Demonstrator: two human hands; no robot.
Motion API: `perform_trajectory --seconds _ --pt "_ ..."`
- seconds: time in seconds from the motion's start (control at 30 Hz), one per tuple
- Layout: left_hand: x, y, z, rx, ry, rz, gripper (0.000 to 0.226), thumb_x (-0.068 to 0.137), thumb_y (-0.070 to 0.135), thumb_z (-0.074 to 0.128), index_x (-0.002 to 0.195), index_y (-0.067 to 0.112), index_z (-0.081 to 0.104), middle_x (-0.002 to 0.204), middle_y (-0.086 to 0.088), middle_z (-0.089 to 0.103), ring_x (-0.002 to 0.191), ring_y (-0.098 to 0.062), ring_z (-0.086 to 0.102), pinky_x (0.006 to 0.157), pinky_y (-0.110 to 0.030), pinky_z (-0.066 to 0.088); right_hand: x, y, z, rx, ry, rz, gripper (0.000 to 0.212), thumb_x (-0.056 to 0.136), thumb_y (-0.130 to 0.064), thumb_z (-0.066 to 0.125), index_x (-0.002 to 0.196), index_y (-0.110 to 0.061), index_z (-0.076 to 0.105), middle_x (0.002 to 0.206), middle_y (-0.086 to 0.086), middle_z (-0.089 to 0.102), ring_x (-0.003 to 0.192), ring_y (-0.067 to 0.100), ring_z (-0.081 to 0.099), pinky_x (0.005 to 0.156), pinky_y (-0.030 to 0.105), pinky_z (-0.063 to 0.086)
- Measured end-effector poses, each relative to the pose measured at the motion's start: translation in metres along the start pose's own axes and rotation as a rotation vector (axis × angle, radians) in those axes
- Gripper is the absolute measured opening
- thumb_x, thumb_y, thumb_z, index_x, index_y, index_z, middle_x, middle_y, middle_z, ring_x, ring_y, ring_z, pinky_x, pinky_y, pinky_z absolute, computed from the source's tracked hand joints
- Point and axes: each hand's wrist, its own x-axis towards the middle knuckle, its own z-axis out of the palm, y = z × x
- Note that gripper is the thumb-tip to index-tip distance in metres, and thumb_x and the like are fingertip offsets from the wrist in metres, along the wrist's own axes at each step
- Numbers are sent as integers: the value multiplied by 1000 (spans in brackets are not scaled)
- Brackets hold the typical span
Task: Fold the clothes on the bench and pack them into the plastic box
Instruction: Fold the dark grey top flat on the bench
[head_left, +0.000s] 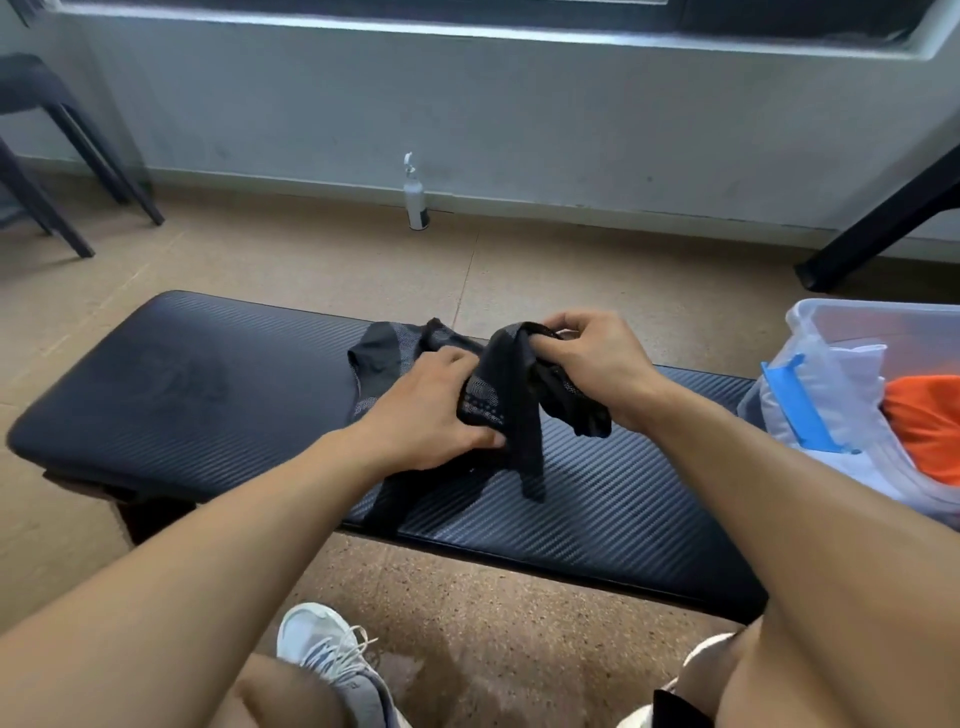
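A black mesh garment (511, 395) with grey patterned bands lies bunched on the black padded bench (197, 379). My left hand (431, 410) grips its lower patterned edge, thumb pinching the cloth. My right hand (587, 358) holds the upper bunched part, lifted a little off the bench, fingers curled into the fabric. Part of the garment (384, 348) lies flat behind my left hand. A strip of it hangs down toward the bench's front. The clear plastic box (815, 317) stands at the right end of the bench, with an orange garment (924, 421) inside.
In the box, white cloth and a blue clip-like piece (800, 400) sit beside the orange garment. A white bottle (415, 200) stands on the floor by the wall. Dark chair legs (67, 171) are at far left, a dark leg (883, 218) at right. My shoes show below.
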Motion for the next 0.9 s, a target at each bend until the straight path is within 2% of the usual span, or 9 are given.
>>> perform_trajectory --seconds 0.1,0.17,0.27,0.33,0.4,0.6,0.7,0.8,0.9 --pt "5 -5 -6 -102 -38 -9 33 89 44 69 119 33 70 136 13 53 129 -11 47 112 -42 38 -6 -1 -9 -90 -140 -35 9 92 -15 71 97 -17 79 85 2 79 80 21 76 74 34 63" --pt "4 -7 -15 -151 -11 -49 20 95 40 62 111 34 73 125 16 61 118 -9 56 106 -42 43 -6 2 -15 -136 -73 -86 15 95 -14 68 99 -22 79 87 -4 79 83 15 75 78 30 61" --pt "4 -4 -30 -159 232 -112 20 99 40 54 100 31 72 101 12 69 98 -14 62 89 -45 52 -3 7 -20 -138 181 -186 19 96 -15 65 101 -26 79 88 -10 77 79 10 73 69 31 61" --pt "5 1 -35 -235 357 -87 22 101 37 52 100 28 73 91 11 72 90 -13 66 83 -44 54 -2 6 -20 -90 266 -274 19 96 -15 65 106 -24 79 94 -11 77 88 6 72 80 29 61" --pt "5 8 -40 -346 466 -42 24 102 33 51 106 28 74 95 14 74 94 -7 68 86 -39 56 -4 1 -17 -71 338 -372 17 96 -17 66 107 -22 78 94 -13 76 91 3 70 86 26 58" --pt "-3 30 -61 -547 798 89 25 103 20 52 116 22 72 107 15 72 102 5 65 91 -13 47 -12 -10 -6 -53 456 -620 14 99 -23 63 105 -19 75 91 -12 73 88 4 67 78 22 53" --pt "-6 28 -68 -579 639 39 25 103 23 51 111 26 75 100 13 75 97 1 67 89 -18 49 -14 -16 -7 28 302 -565 17 102 -25 58 91 -23 71 74 -16 67 70 3 62 63 22 49" --pt "-10 18 -69 -686 222 -119 29 103 22 51 96 29 78 91 5 78 86 -11 73 82 -31 54 -17 -16 -13 157 -193 -204 27 102 -28 56 79 -22 67 70 -6 66 63 8 61 59 25 47" --pt "-16 7 -65 -720 -196 -293 25 102 19 52 103 10 75 104 -18 75 95 -31 72 86 -42 57 -23 -6 -17 146 -548 131 23 98 -29 58 96 -9 69 90 9 73 79 19 68 70 30 56"
